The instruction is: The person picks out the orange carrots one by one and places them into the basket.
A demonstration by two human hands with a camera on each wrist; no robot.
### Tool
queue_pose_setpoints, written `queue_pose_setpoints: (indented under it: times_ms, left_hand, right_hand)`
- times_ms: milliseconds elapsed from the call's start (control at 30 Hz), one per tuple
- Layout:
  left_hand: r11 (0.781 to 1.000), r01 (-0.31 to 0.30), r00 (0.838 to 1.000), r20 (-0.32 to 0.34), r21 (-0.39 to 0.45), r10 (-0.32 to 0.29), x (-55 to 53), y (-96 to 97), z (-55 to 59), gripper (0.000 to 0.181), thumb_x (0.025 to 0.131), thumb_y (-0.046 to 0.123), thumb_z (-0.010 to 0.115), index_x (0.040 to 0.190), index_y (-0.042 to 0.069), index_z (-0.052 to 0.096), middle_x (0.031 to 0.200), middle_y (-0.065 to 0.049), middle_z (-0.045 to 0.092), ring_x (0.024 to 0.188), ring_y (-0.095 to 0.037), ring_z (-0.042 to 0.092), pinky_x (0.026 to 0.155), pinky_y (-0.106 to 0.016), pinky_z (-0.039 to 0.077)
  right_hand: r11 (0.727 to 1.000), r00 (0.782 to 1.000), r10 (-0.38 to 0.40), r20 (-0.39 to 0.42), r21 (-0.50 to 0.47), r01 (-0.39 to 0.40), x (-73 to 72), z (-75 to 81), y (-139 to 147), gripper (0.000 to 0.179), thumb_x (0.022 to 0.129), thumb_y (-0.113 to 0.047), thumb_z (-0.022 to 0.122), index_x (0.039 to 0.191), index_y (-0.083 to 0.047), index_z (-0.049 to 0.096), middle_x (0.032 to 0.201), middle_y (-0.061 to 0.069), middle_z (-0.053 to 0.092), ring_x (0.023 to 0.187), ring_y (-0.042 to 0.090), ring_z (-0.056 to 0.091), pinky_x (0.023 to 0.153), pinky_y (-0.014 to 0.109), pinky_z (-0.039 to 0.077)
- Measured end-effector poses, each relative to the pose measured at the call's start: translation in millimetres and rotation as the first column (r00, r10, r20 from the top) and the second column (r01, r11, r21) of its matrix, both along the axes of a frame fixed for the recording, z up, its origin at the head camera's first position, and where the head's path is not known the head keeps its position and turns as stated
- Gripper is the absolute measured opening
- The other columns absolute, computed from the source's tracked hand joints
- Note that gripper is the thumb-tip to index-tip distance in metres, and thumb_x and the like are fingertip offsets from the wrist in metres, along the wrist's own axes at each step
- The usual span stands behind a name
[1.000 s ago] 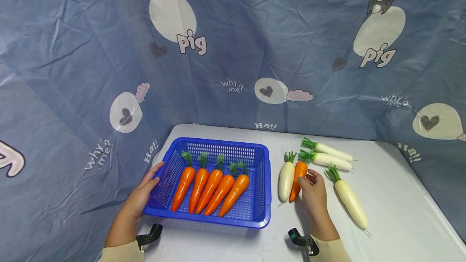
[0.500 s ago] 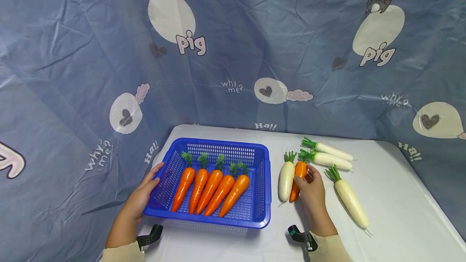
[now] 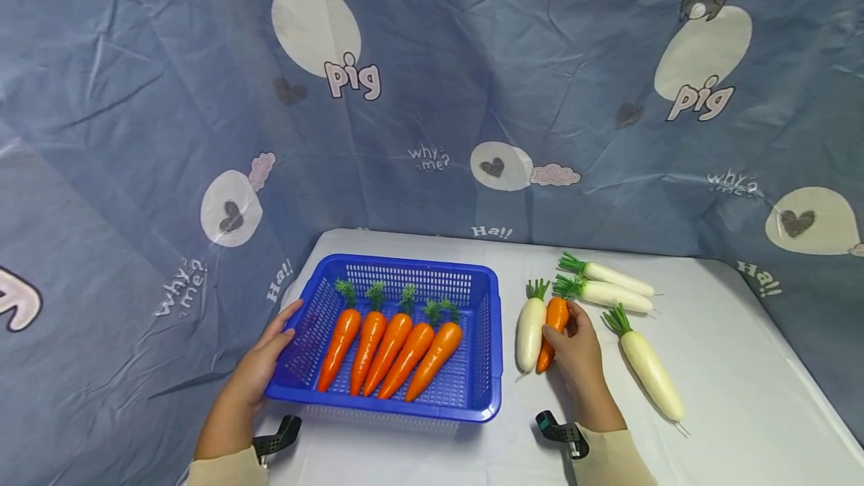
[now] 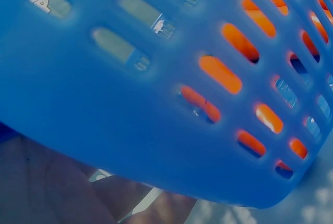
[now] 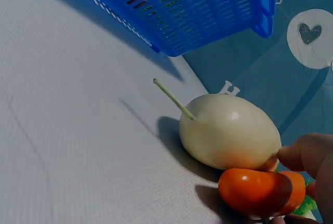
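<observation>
My right hand (image 3: pixel 579 351) holds an orange carrot (image 3: pixel 557 313) on the white table, its thumb on the left flank and fingers curled on the right. A white radish (image 3: pixel 531 336) with green tops lies right along that carrot. In the right wrist view, the thumb sits between the radish (image 5: pixel 231 130) and the carrot (image 5: pixel 252 190). My left hand (image 3: pixel 253 370) rests on the left side of the blue basket (image 3: pixel 486 396), fingers extended along its outer edge. Several carrots (image 3: pixel 386 355) with leafy tops lie side by side inside. The basket wall (image 4: pixel 93 114) hides part of the left hand.
Two radishes lie at the back right, one (image 3: pixel 617 278) behind the other (image 3: pixel 616 297). Another radish (image 3: pixel 651 375) lies slanted to the right of my right hand. A blue printed cloth (image 3: pixel 432 96) stands behind the table (image 3: pixel 736 366) and along both sides.
My right hand has shifted slightly left and closed further round the carrot, its thumb now at the radish side. The left hand, basket and other vegetables stay put.
</observation>
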State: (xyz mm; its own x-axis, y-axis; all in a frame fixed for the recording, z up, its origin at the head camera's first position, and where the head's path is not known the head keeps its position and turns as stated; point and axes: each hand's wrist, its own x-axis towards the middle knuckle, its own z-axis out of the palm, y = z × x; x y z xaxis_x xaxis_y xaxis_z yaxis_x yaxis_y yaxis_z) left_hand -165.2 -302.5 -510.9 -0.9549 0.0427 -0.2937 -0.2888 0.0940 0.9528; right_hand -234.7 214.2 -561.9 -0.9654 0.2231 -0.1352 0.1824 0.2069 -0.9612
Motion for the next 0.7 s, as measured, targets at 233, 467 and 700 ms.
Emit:
queue_pose_setpoints:
  times_ms: [233, 467, 700]
  left_hand:
    - [1.000, -0.012, 1.000, -0.002, -0.025, 0.012, -0.7, 0.1, -0.4, 0.056, 0.114, 0.026, 0.025, 0.168, 0.039, 0.015, 0.175, -0.012, 0.003, 0.137, -0.040, 0.033, 0.089, -0.037, 0.049]
    - [0.999, -0.003, 1.000, -0.004, -0.040, 0.003, -1.0, 0.3, -1.0, 0.056, 0.114, 0.027, 0.026, 0.168, 0.039, 0.016, 0.176, -0.011, 0.000, 0.144, -0.042, 0.027, 0.094, -0.037, 0.045]
    - [1.000, -0.011, 1.000, 0.001, -0.025, 0.011, -0.3, 0.8, -0.1, 0.056, 0.114, 0.028, 0.026, 0.167, 0.041, 0.015, 0.175, -0.012, 0.003, 0.137, -0.041, 0.034, 0.088, -0.038, 0.050]
  right_hand:
    - [0.997, 1.000, 0.000, 0.009, 0.077, -0.001, -0.7, -1.7, 3.3, 0.078, 0.099, -0.005, 0.065, 0.166, -0.005, 0.024, 0.169, 0.022, 0.029, 0.158, 0.037, 0.027, 0.123, 0.049, 0.031]
    - [0.997, 0.999, -0.038, 0.025, 0.075, 0.036, -0.9, 0.2, 6.3, 0.078, 0.096, -0.003, 0.063, 0.165, -0.008, 0.028, 0.166, 0.025, 0.033, 0.154, 0.042, 0.033, 0.117, 0.054, 0.038]
    - [0.998, 0.998, -0.065, 0.028, 0.029, 0.064, -2.3, -2.7, 7.3, 0.076, 0.095, -0.002, 0.060, 0.164, -0.010, 0.032, 0.164, 0.023, 0.038, 0.152, 0.040, 0.037, 0.116, 0.053, 0.040]
